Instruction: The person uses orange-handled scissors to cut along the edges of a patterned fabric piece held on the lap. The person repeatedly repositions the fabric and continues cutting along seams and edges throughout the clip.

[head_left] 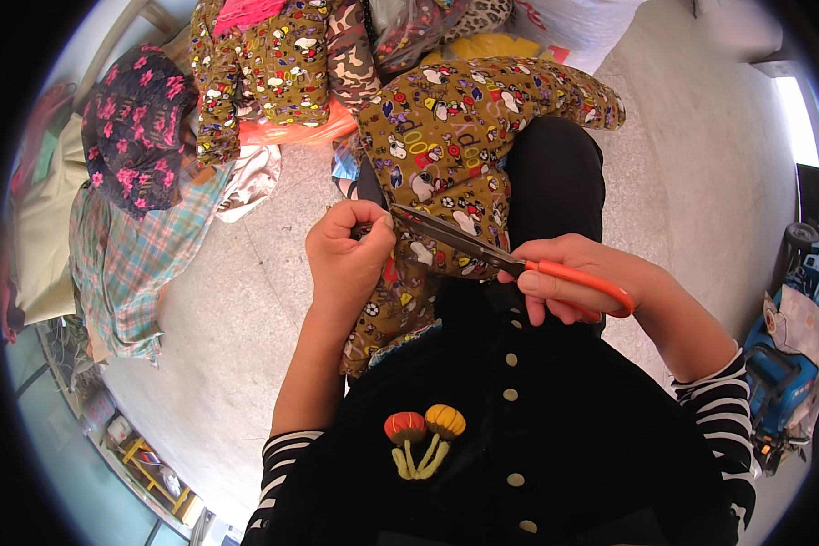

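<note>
Orange-handled scissors [478,249] are in my right hand [563,280], with fingers and thumb around the handle loops. Their blades lie nearly together and point left, the tips just beside my left thumb. My left hand [348,249] is curled, thumb and index finger pinched at the edge of a brown padded jacket [443,164] with a cartoon print. What exactly lies between those fingertips is hidden. The jacket spreads over my lap and my dark-trousered leg [556,184], one sleeve stretching to the upper right.
Matching padded clothing [273,68] is heaped ahead on an orange plastic bag [300,126]. Left are a dark flowered garment [136,130] and plaid cloth [143,246]. A white sack [580,31] stands at the top, and a blue ride-on toy [781,382] at far right.
</note>
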`<state>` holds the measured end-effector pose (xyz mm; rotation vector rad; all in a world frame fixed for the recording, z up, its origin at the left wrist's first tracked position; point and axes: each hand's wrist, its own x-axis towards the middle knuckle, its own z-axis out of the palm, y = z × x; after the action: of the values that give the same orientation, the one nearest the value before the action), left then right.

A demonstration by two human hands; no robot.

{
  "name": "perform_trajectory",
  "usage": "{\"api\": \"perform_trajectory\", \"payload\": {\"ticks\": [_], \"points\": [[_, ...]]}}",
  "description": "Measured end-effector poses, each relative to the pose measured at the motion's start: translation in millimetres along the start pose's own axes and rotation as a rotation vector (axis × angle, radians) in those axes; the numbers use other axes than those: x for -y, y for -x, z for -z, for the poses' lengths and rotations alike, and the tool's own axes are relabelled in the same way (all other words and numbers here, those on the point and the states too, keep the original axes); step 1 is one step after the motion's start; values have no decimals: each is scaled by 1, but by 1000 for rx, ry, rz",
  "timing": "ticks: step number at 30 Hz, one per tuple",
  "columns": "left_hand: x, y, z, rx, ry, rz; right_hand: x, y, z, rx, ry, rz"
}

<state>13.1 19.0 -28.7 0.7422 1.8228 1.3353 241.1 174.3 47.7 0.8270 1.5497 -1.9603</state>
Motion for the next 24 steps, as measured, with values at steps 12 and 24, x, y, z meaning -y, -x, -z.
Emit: {"api": "perform_trajectory", "payload": {"ticks": [12, 24], "points": [[18, -1, 2, -8, -160, -200, 4, -2, 14, 34, 125, -47], [9, 16, -5, -67, -39, -137, 30, -16, 14, -4, -8, 61]]}}
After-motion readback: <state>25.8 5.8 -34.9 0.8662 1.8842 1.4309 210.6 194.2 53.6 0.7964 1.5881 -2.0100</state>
